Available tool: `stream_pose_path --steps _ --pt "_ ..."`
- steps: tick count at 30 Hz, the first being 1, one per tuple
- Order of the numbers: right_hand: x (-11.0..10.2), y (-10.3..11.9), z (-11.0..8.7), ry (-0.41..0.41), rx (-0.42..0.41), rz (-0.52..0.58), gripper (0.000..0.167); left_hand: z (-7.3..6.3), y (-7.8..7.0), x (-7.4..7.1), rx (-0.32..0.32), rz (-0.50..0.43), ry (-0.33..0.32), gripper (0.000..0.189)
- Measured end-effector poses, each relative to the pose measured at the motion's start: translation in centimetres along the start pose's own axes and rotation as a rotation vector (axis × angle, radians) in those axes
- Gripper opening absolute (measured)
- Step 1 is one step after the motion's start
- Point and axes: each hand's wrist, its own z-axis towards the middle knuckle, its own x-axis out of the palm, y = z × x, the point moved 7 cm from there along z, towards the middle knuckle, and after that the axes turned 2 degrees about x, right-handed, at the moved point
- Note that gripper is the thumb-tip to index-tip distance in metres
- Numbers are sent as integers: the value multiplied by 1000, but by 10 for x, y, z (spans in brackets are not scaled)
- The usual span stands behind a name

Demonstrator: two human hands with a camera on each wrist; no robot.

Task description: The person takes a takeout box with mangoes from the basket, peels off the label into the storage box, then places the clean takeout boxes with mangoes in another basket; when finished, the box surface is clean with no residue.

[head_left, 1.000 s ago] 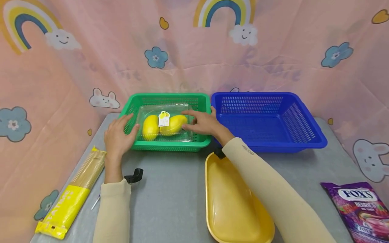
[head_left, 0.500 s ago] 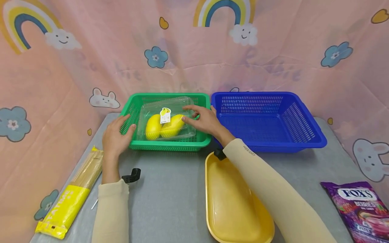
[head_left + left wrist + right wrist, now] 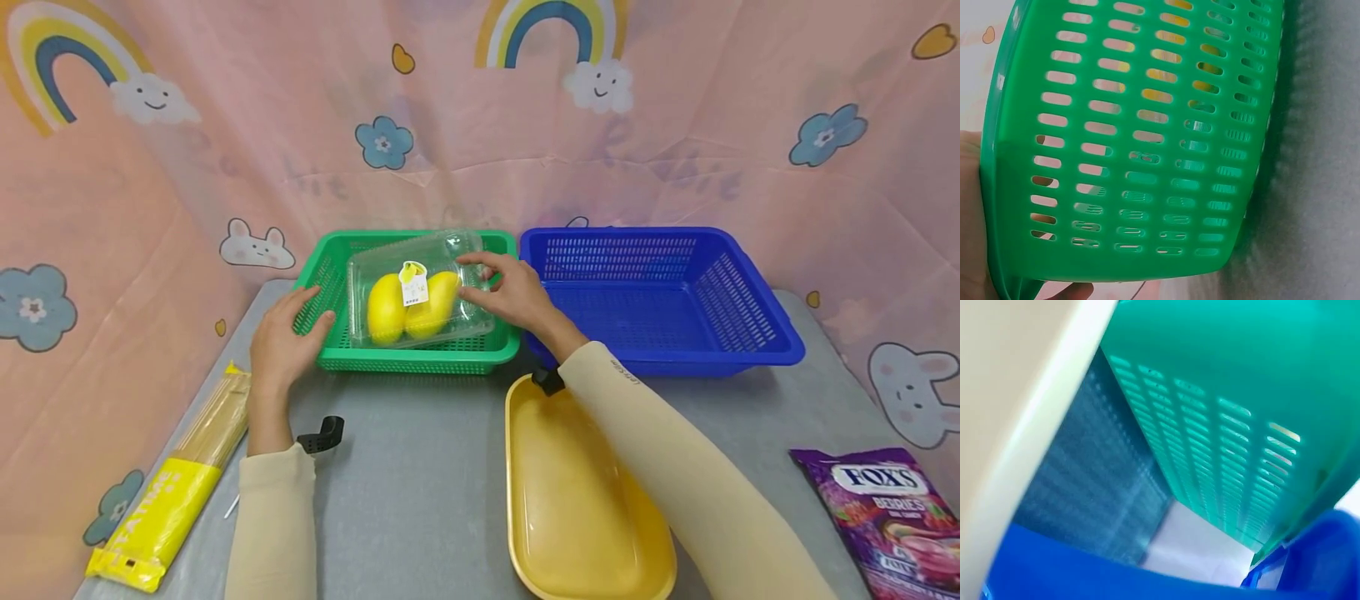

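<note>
A clear plastic clamshell box [image 3: 360,287] with two yellow mangoes [image 3: 386,310] and a white label sits tilted inside the green basket [image 3: 420,357], its right end raised. My right hand [image 3: 517,292] pinches the box at that right end, thumb in front and fingers behind. My left hand [image 3: 281,346] is at the basket's left rim with fingers spread, apart from the box. In the left wrist view, yellow shows through the slots of the green basket [image 3: 1116,187]. The right wrist view shows the outer wall of the green basket [image 3: 1241,356]; the hand is out of sight there.
A blue basket [image 3: 615,308] stands right beside the green one. A yellow tray [image 3: 577,492] lies under my right forearm. At the left is a yellow noodle packet [image 3: 176,492], at the right a purple Fox's candy bag [image 3: 885,508]. A patterned pink curtain hangs behind.
The box has turned and tilted, its right end rising with my right hand and the mangoes shifting with it. My left hand has drawn slightly left, away from the box.
</note>
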Motion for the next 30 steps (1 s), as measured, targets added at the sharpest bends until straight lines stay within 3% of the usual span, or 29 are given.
stream_pose_path --steps 16,23,30 --pt "-38 12 -13 -75 56 120 48 -2 0 -2 -15 -11 30 58" --pt "-58 25 -32 -90 35 202 50 -3 -2 -3 -27 -11 58 58" --pt "-65 40 -62 -54 -2 233 48 0 -2 -1 -37 2 66 58"
